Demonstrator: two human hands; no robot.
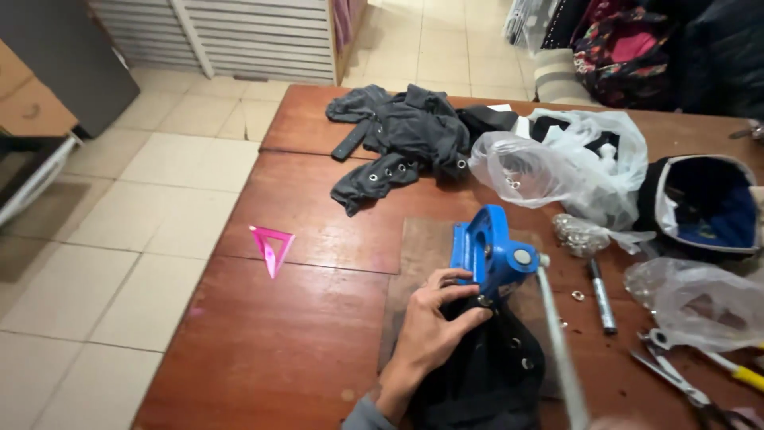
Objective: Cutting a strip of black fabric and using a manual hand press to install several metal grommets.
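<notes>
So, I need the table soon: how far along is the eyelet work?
Done: grey garment with eyelets lies aside. In hand: left hand holds black fabric, already bearing some eyelets, under the blue press. Left: loose eyelets remain; how many more are needed isn't visible.

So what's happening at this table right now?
A person's left hand holds dark fabric with metal eyelets under a blue hand press on the wooden table. The press's lever runs toward the bottom edge; the right hand is out of view. Grey garments, plastic bags, a marker and a pink triangle ruler lie around.

Even, soft indoor light (slight blur, bowed edges)
</notes>
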